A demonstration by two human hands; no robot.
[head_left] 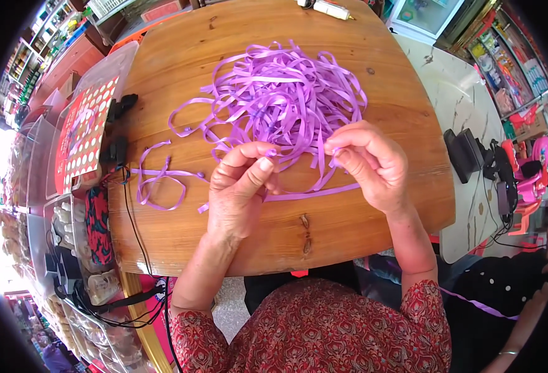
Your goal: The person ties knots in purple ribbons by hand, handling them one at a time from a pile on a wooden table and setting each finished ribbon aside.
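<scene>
A large tangled heap of purple ribbon (286,87) lies on the wooden table in front of me. At the heap's near edge, my left hand (236,180) is closed in a pinch on a small purple ribbon end, which looks knotted. Level with it on the right, my right hand (379,165) also pinches ribbon between thumb and fingers; its fingertips cover most of the piece. Below both hands, a flat ribbon strand (314,194) runs across the wood. Off to the left, a looped ribbon with knotted ends (173,207) rests apart from the heap.
The wooden table (398,205) has a rounded near edge. Clear plastic boxes and a red dotted sheet (81,140) line its left side, with black cables nearby. Black adapters (463,154) sit on a marble-patterned surface (438,74) at right. Another person's arm (525,323) shows lower right.
</scene>
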